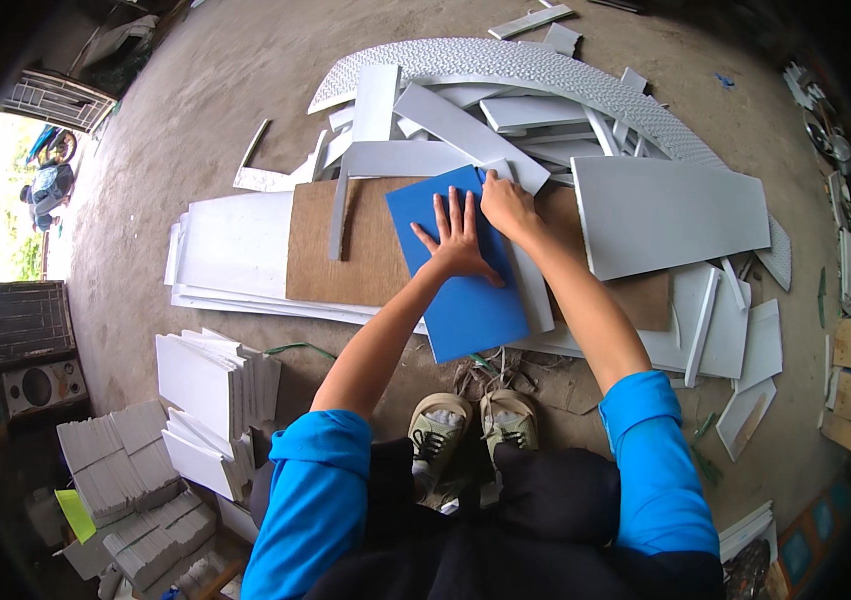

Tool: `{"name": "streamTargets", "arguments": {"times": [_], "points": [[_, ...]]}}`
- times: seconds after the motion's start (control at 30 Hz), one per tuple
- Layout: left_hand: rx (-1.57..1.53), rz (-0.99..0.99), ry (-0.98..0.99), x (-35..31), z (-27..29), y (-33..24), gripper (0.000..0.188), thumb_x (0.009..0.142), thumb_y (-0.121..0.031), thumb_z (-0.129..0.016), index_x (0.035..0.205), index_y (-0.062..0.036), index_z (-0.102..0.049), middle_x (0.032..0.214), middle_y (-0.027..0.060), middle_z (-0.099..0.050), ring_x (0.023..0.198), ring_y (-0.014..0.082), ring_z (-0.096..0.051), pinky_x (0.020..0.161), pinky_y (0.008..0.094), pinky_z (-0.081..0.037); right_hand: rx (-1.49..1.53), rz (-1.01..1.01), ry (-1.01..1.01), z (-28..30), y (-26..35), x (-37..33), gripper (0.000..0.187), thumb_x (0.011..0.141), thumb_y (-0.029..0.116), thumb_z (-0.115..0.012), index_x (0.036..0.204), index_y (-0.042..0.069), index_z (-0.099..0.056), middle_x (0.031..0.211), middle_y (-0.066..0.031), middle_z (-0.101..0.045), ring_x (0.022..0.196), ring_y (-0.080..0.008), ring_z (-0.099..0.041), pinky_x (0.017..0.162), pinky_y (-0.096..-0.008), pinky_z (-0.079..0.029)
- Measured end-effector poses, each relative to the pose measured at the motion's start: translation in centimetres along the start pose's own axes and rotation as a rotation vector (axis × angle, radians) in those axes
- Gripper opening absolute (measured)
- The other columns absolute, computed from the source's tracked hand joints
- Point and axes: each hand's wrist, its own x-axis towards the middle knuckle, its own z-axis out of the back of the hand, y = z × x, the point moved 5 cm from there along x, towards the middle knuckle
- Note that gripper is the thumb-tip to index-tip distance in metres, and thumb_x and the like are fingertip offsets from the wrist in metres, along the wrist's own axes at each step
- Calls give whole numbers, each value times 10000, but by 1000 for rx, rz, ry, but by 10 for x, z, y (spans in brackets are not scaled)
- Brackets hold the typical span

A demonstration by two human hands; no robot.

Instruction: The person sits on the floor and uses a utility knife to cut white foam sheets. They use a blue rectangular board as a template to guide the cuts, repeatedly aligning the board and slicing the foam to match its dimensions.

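A rectangular blue board [475, 318] lies tilted over a white board [533, 285] and a brown wooden board [313, 250]. My left hand [458, 247] presses flat on the blue board, fingers spread. At that board's far right edge, my right hand [507, 207] is closed; a small dark blue bit shows by its fingertips, but what it grips is too hidden to name. A narrow grey strip [338, 215] rests on the brown wood to the left. On the right, a large light grey panel [675, 215] overlaps the brown board.
Beyond my hands, white offcuts [545, 112] lie heaped beside a curved textured sheet [445, 58]. Stacked white panels [235, 235] extend left. Cut pieces [200, 385] stand piled at the near left. My shoes [440, 425] are just below the blue board. A speaker box [43, 388] sits far left.
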Motion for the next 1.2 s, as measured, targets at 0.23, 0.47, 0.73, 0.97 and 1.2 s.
{"name": "streamTargets", "arguments": {"times": [0.23,0.47,0.73,0.97,1.2], "points": [[-5,11,-7,-4,6,4,1496,277,-569,-786,1358,-105,138,1407,165,183,1267,370,232,839,720,73,10,-12,32,9,16,2,257,821,140,-399,977,-45,-487,894,-272,-584,873,-411,-572,757,-479,-464],[0,-5,-9,0,4,2,1500,277,-585,-780,1355,-99,144,1404,162,198,1264,366,241,836,722,72,-37,-38,66,6,12,16,298,790,201,-536,960,-42,-509,924,-223,-603,902,-352,-588,762,-418,-483],[-9,-14,-15,-1,4,-3,1508,264,-588,-780,1357,-97,135,1404,166,190,1266,361,239,840,716,85,38,-126,211,1,4,23,321,808,181,-458,1016,-61,-496,899,-246,-601,836,-370,-598,758,-436,-480],[-26,-11,-117,0,-2,11,1492,248,-571,-781,1370,-83,73,1415,174,146,1277,365,208,830,721,92,70,-159,314,-7,-12,-102,250,836,109,-362,996,-33,-493,935,-268,-577,887,-392,-572,751,-457,-470],[-12,-16,-48,0,1,1,1512,252,-574,-784,1360,-80,119,1411,164,170,1271,359,229,837,714,97,49,-161,372,-10,-41,-243,236,837,99,-370,999,-65,-419,706,-288,-576,735,-428,-587,635,-497,-474]]}}
